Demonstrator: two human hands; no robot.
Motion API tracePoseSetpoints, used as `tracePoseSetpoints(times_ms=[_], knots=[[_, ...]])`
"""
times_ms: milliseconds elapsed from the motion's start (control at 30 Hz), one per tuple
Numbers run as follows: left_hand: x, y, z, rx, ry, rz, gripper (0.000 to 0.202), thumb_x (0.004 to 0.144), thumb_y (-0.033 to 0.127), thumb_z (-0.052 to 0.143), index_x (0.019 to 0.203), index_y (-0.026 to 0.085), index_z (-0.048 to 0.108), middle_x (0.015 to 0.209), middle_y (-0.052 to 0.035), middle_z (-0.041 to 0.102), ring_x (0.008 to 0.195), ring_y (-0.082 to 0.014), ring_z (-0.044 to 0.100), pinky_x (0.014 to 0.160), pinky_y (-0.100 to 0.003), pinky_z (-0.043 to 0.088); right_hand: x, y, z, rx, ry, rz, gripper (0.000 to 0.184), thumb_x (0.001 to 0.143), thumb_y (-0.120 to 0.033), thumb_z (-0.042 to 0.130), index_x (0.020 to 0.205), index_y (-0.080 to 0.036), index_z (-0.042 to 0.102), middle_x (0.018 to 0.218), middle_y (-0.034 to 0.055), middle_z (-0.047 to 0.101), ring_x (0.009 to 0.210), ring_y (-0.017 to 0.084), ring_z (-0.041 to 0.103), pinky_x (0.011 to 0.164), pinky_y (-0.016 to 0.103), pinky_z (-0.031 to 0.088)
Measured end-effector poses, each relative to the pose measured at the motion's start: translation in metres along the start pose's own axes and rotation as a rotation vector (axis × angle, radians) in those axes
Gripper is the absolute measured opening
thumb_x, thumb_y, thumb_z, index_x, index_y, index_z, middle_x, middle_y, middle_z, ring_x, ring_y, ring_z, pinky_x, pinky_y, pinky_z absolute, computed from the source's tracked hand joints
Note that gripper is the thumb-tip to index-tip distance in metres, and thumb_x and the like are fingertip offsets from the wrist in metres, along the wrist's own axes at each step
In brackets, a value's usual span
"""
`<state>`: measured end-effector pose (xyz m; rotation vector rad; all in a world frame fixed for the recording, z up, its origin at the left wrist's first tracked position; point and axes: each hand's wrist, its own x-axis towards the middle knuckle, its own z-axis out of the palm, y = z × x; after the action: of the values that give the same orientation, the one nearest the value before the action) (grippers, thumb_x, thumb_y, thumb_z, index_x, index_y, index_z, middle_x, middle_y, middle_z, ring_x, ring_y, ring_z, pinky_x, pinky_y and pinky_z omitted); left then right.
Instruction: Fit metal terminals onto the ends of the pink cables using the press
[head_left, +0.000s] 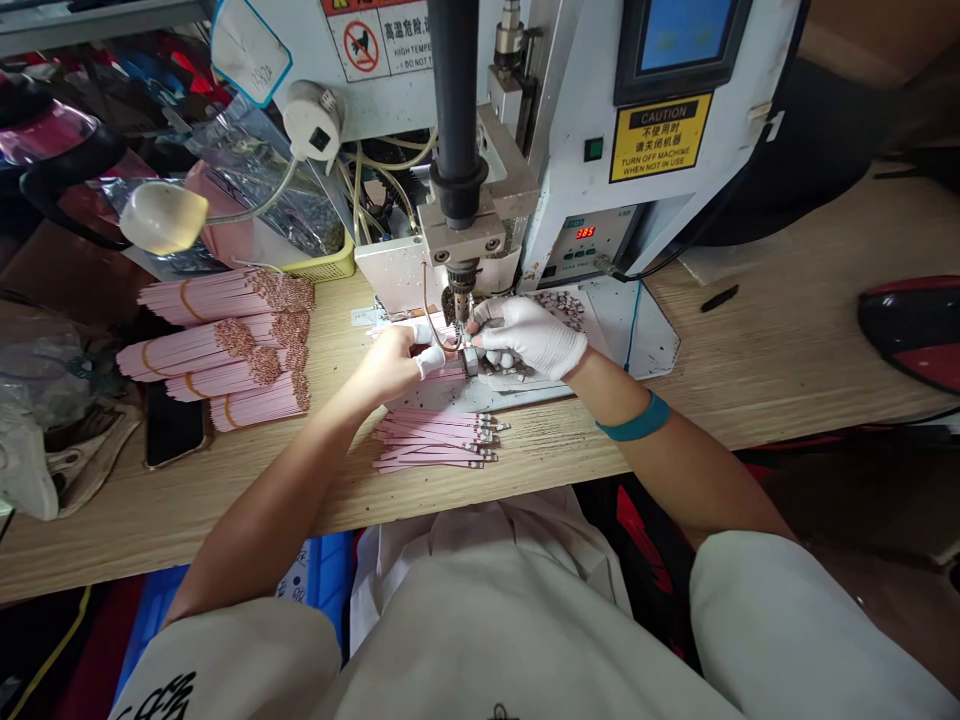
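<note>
Under the tip of a soldering machine, both of my hands meet close together. My left hand, with white covers on its fingertips, is closed in a pinch to the left of the tip; pink strips show around its fingers, but what it grips is mostly hidden. My right hand wears a white glove and pinches at the tip's right side, its held piece too small to make out. Small silvery parts lie below and behind the right hand. Nearer me, a loose pile of pink strips with metal-like ends rests on the table.
Banded bundles of pink strips are stacked at left beside a phone. A lamp on a bendy neck reaches in above them. A yellow basket stands behind. A controller reads 385; a red-black object sits far right.
</note>
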<state>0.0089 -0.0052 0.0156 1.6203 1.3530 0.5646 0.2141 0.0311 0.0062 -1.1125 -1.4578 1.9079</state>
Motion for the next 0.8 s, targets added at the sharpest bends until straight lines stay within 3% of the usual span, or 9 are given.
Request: tracePoseSetpoints(times_ms=[367, 800], knots=[[-0.0014, 0.0058, 0.002, -0.05, 0.031, -0.043, 0.02, 0.069, 0.03, 0.067, 0.079, 0.012, 0.07, 0.075, -0.0016, 0.065, 0.072, -0.0152, 0.057, 0.069, -0.024, 0.045, 0.0011, -0.0007, -0.0013, 0.012, 0.0, 0.017, 0.015, 0.077, -0.008, 0.067, 0.084, -0.017, 0.057, 0.058, -0.0031, 0.051, 0.044, 0.008, 0.048, 0.033, 0.018, 0.035], [0.0004, 0.0046, 0.0009, 0.0, 0.035, -0.061, 0.022, 0.069, 0.032, 0.067, 0.077, 0.012, 0.07, 0.076, -0.0031, 0.067, 0.073, -0.0166, 0.058, 0.068, -0.025, 0.044, 0.0015, 0.0012, -0.0004, 0.035, -0.019, 0.017, 0.018, 0.076, -0.008, 0.067, 0.085, -0.018, 0.056, 0.064, -0.0024, 0.053, 0.045, 0.007, 0.045, 0.034, 0.019, 0.033]])
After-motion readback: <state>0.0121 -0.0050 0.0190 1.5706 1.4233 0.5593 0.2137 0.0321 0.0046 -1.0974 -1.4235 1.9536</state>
